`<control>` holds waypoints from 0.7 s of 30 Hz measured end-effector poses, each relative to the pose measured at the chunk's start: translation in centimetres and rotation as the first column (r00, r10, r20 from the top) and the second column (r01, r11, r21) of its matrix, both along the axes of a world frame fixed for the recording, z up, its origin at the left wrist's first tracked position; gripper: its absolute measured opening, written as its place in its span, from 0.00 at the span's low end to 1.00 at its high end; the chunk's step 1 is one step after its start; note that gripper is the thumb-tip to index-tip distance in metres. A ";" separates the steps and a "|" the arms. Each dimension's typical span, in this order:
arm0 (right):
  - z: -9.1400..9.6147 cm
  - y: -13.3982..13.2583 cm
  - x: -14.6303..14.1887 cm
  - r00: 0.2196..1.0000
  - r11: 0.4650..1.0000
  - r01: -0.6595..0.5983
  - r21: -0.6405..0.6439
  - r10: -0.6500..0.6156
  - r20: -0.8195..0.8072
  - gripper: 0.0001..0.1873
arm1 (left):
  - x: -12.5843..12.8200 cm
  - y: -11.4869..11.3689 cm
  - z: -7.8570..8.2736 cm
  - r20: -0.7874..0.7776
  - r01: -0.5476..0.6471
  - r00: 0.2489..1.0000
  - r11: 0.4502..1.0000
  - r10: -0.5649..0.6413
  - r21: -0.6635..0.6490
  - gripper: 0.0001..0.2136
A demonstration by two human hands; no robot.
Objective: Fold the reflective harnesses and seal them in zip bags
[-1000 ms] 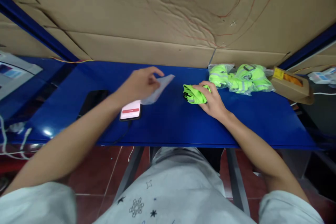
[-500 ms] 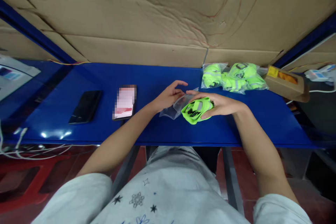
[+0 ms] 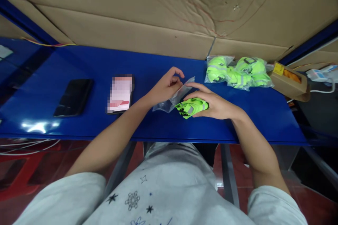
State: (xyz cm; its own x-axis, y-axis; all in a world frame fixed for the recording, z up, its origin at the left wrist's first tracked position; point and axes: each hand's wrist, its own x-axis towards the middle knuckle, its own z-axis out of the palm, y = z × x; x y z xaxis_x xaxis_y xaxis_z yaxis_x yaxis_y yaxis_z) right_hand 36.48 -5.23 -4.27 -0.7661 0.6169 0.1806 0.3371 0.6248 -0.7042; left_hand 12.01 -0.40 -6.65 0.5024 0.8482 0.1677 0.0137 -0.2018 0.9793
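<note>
My right hand [image 3: 212, 103] is wrapped round a rolled bundle of neon yellow-green reflective straps [image 3: 190, 107], which has grey bands and black parts showing at its near end. Left of the bundle, a clear plastic bag [image 3: 173, 100] stands partly raised over the blue table. My left hand [image 3: 169, 86] pinches the bag's upper edge, with its index finger curled above. The index finger of my right hand reaches to the bag's rim as well. The bundle's end is close beside the bag, and I cannot tell whether they touch.
Several clear bags of the same yellow-green straps [image 3: 239, 72] lie at the back right, beside a cardboard box [image 3: 289, 81]. On the left of the blue table [image 3: 148, 130] lie a lit phone [image 3: 120, 93] and a black phone-like object [image 3: 74, 97]. Cardboard [image 3: 126, 28] lines the back.
The bag's edge is lifted higher between both hands. The yellow-green bundle has turned and shifted slightly left, nearer the bag. The whole view has tilted a little.
</note>
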 end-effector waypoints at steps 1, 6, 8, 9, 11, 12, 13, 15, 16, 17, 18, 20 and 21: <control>0.0 -0.1 -0.1 1.000 1.000 -0.002 0.012 0.002 0.001 0.29 | 0.0 0.0 0.0 0.000 0.020 1.000 1.000 -0.020 -0.006 0.11; 0.1 -0.2 -0.2 1.000 0.999 -0.001 0.048 0.001 -0.001 0.29 | 0.1 -0.5 0.6 0.025 0.115 0.993 0.990 -0.113 -0.085 0.11; 0.2 -0.1 -0.1 1.000 0.998 0.007 0.060 -0.007 -0.002 0.29 | 0.1 -0.6 0.8 0.028 0.092 0.996 0.989 -0.089 -0.116 0.11; 0.3 -0.1 0.0 1.000 0.998 0.010 0.065 -0.010 -0.001 0.29 | 0.2 -0.7 0.8 0.029 0.064 0.998 0.989 -0.060 -0.134 0.11; 0.4 0.1 0.2 1.000 0.997 0.019 0.072 -0.019 -0.003 0.29 | 0.2 -0.6 0.7 0.037 0.012 0.999 0.984 -0.005 -0.179 0.12; 0.4 0.2 0.3 1.000 0.997 0.021 0.073 -0.020 -0.007 0.30 | 0.3 -0.6 0.6 0.037 -0.002 0.999 0.980 0.009 -0.199 0.12; 0.4 0.2 0.3 1.000 0.997 0.017 0.072 -0.016 -0.011 0.29 | 0.3 -0.5 0.5 0.034 -0.008 0.999 0.977 0.015 -0.211 0.12; 0.3 0.3 0.3 1.000 0.998 -0.002 0.062 0.002 -0.013 0.29 | 0.3 -0.5 0.4 0.022 0.005 1.000 0.978 0.000 -0.209 0.12; 0.2 0.4 0.2 1.000 0.998 -0.011 0.057 0.012 -0.013 0.29 | 0.3 -0.5 0.4 0.010 0.021 1.000 0.981 -0.019 -0.193 0.12; 0.2 0.4 0.1 1.000 0.998 -0.019 0.055 0.019 -0.012 0.30 | 0.3 -0.6 0.4 -0.004 0.038 0.999 0.985 -0.039 -0.170 0.12; 0.1 0.3 0.0 1.000 0.998 -0.024 0.054 0.024 -0.010 0.30 | 0.3 -0.7 0.5 -0.016 0.055 0.998 0.988 -0.058 -0.141 0.12; 0.1 0.3 -0.2 0.999 0.998 -0.031 0.061 0.032 -0.011 0.30 | 0.2 -0.8 0.7 -0.033 0.090 0.995 0.993 -0.093 -0.082 0.12; 0.0 0.3 -0.3 0.999 0.997 -0.031 0.070 0.032 -0.013 0.30 | 0.1 -0.8 0.7 -0.039 0.101 0.994 0.993 -0.103 -0.054 0.11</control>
